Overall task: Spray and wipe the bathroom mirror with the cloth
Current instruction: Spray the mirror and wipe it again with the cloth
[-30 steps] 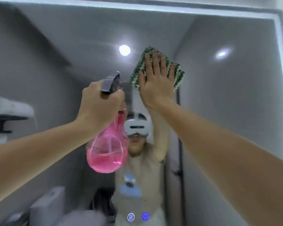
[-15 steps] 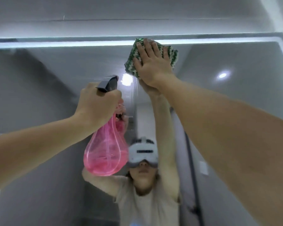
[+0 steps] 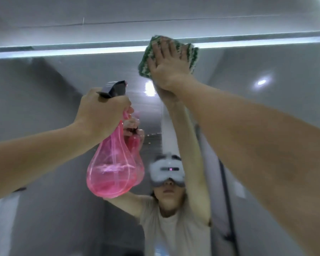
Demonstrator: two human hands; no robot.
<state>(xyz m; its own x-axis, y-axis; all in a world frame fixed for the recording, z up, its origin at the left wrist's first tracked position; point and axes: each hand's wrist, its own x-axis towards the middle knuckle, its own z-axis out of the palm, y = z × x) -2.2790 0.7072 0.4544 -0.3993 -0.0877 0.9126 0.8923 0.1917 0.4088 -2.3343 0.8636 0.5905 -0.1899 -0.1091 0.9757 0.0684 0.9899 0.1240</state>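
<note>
The mirror (image 3: 54,108) fills most of the view, its lit top edge running across the upper part. My right hand (image 3: 166,65) presses a green-and-white cloth (image 3: 146,61) flat against the glass just under that top edge, fingers straight. My left hand (image 3: 102,111) grips the neck of a pink spray bottle (image 3: 111,172) with a dark grey nozzle, held up in front of the mirror to the left of the cloth. The bottle holds some pink liquid at its bottom.
A grey wall or ceiling panel (image 3: 155,15) lies above the mirror's top edge. The glass reflects a person with raised arms, ceiling lights and grey bathroom walls.
My right hand has slid the cloth up the mirror to its top edge and slightly right. The view has tilted upward. My left hand keeps the bottle raised in much the same place.
</note>
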